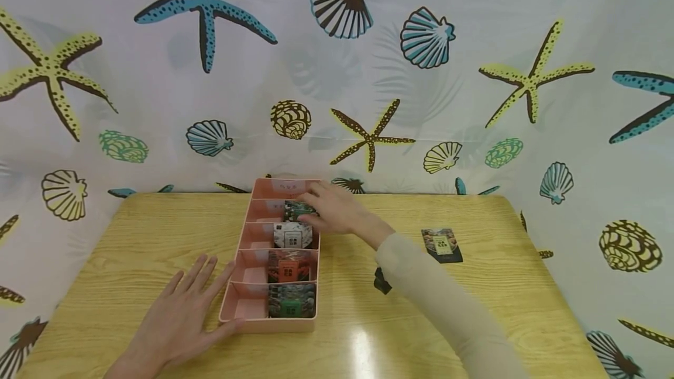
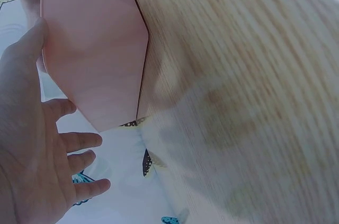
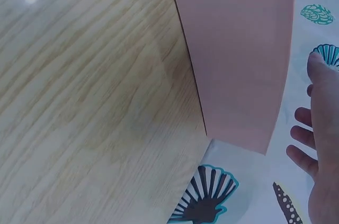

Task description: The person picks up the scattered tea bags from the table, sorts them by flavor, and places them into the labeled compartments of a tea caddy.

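A long pink divided box (image 1: 276, 325) stands on the wooden table, split into a row of compartments. Printed packets lie in it: a green one (image 1: 291, 303) in front, then a red one (image 1: 288, 268), a white one (image 1: 292, 236) and a dark green one (image 1: 295, 210). My left hand (image 1: 181, 309) is at the box's near left side, fingers spread, thumb and index fingertip at its edge. Over the far compartments is my right hand (image 1: 337, 209), its fingers by the dark green packet and gripping nothing visible. The right wrist view shows those fingers (image 3: 303, 136) apart, beyond the box's rim.
A dark packet with a yellow label (image 1: 442, 244) lies on the table at the right. Partly behind the right sleeve (image 1: 432, 291) is a small black object (image 1: 382, 281), its kind unclear. A shell-and-starfish curtain (image 1: 368, 75) hangs behind the table.
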`<state>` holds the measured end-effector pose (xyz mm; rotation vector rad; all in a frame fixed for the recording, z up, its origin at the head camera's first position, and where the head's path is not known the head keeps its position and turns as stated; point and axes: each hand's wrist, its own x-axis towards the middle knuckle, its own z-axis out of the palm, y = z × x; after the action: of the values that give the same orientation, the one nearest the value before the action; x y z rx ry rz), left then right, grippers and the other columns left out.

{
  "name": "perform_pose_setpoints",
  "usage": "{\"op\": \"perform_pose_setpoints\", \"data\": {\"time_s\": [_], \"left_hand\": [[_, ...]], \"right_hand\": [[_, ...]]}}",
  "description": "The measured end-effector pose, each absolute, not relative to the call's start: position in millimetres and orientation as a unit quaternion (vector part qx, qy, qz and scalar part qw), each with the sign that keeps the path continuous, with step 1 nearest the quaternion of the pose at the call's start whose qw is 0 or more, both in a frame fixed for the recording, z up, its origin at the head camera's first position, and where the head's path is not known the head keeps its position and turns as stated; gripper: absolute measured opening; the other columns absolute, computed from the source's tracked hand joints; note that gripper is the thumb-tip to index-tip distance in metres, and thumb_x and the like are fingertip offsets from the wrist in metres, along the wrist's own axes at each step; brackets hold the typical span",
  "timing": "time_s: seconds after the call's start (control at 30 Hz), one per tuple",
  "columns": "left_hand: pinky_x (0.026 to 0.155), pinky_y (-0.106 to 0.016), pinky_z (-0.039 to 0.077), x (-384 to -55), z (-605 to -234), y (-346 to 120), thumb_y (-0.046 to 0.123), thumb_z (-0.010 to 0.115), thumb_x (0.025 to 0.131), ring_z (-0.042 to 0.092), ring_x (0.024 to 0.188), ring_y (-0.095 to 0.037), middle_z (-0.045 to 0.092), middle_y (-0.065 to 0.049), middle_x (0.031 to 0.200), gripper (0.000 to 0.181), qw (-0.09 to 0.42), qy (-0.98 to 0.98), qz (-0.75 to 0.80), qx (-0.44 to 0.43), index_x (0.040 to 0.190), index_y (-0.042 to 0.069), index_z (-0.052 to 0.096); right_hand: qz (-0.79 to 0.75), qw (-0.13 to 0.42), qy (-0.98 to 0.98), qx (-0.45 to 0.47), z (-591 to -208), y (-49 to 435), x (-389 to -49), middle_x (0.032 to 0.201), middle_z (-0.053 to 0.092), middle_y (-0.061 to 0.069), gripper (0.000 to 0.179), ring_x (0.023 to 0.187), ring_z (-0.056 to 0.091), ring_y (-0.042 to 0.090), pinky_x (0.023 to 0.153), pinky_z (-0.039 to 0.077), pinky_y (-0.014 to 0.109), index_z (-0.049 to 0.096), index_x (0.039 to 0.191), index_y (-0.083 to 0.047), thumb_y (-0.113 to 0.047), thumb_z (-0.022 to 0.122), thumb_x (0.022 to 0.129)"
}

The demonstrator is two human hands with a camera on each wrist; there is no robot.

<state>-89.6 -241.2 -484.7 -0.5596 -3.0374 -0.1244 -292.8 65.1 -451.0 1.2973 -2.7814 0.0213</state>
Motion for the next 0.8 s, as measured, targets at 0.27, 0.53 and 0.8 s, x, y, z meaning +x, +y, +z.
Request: {"op": "perform_pose_setpoints", "data": {"time_s": [0.27, 0.53, 0.8], "left_hand": [[0.123, -0.069, 0.035, -90.2, -484.6, -241.0, 0.081, 0.059, 0.089, 0.037, 0.156, -0.045, 0.041, -0.024, 0.167, 0.101, 0.025, -0.982, -0.041, -0.182, 0.166, 0.021, 0.037], [0.122, -0.068, 0.036, -90.0, -484.7, -241.1, 0.081, 0.059, 0.089, 0.037, 0.156, -0.045, 0.042, -0.024, 0.166, 0.101, 0.028, -0.982, -0.038, -0.184, 0.166, 0.020, 0.037], [0.123, -0.069, 0.035, -90.3, -483.7, -240.0, 0.081, 0.059, 0.089, 0.036, 0.156, -0.045, 0.041, -0.024, 0.167, 0.100, 0.022, -0.982, -0.043, -0.180, 0.166, 0.020, 0.037]], "right_hand": [[0.031, 0.029, -0.910, 0.413, -443.6, 91.0, -284.4, 0.158, 0.052, 0.013, 0.064, 0.144, 0.054, 0.031, 0.120, 0.048, 0.050, 0.048, 0.158, -0.019, -0.058, 0.051, 0.107], [0.037, 0.047, -0.910, 0.411, -449.6, 115.5, -279.9, 0.157, 0.054, 0.011, 0.069, 0.144, 0.054, 0.031, 0.122, 0.046, 0.052, 0.045, 0.160, -0.018, -0.060, 0.053, 0.105], [0.044, 0.053, -0.913, 0.401, -457.5, 147.4, -274.5, 0.154, 0.056, 0.011, 0.070, 0.142, 0.056, 0.032, 0.121, 0.046, 0.053, 0.048, 0.159, -0.018, -0.060, 0.055, 0.104]]}}
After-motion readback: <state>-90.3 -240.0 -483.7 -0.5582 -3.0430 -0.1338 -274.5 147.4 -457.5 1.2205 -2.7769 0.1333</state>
